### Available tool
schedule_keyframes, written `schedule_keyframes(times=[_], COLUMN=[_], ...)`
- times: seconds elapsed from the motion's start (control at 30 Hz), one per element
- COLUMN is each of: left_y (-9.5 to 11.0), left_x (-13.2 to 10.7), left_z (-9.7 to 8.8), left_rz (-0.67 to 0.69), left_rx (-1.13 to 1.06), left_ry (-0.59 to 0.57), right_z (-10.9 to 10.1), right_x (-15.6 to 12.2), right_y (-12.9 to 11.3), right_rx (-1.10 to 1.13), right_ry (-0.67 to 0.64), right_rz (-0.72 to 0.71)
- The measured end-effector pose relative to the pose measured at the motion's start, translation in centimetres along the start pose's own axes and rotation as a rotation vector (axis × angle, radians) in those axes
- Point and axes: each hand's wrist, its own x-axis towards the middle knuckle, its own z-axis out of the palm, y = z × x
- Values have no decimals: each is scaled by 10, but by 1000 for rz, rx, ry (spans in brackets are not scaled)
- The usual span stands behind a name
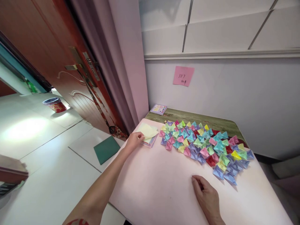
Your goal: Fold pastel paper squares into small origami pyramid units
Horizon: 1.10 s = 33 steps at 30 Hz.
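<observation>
The right hand (207,195) rests nearest, low over the smooth pale-pink table cover (145,181), its fingers curled in and pressed loosely together; nothing shows in its grip. Farther in, the left hand (134,141) pinches, with thumb and forefinger, the near left edge of a thin pale-yellow square paper sheet (145,128). That sheet lies on top of a low stack of multicoloured square papers (152,143), extending rightward and away from the fingertips; being roughly square, it has no clear long axis. The left hand is touching it, while the right is well apart, nearer to the spread of small, pointed, folded paper shapes (198,143) in blue, green, pink, red and yellow (too many to count surely). These sit to the right of the stack, and I see nothing placed in any of them.

On the floor, left of the table, lies a flat dark-green square panel (106,149). Past the stack, 1 small printed purple packet (158,109) lies on the green wood-grain tabletop (187,113) by the wall. Far off, across the floor, stands a red patterned bin with a blue rim (56,106); its contents are hidden.
</observation>
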Motion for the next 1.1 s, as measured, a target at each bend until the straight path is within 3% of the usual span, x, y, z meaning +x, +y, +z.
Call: schedule_keyframes(times=[0.1,0.17,0.23,0.37,0.47,0.67,0.9,1.1], left_y=[27,45,61,74,66,40,50,53], left_x=[-33,-61,-89,-126,-136,-136,-124,-120], left_z=[25,52,78,111,117,116,125,131], left_rz=[168,499,730,922,929,682,565,584], left_rx=[53,178,223,178,66,-82,-57,-49], left_ry=[-38,-85,-153,-245,-261,-186,-232,-281], right_z=[4,6,7,3,-1,0,-5,-3], right_x=[-1,-2,-3,-4,-5,-5,-4,3], right_y=[-1,-6,-14,-30,-29,-10,-10,-9], right_rx=[-21,-67,-136,-248,-306,-235,-180,-195], right_ry=[54,113,171,141,43,57,40,-42], right_rz=[-69,-152,-286,-511,-558,-493,-549,-399])
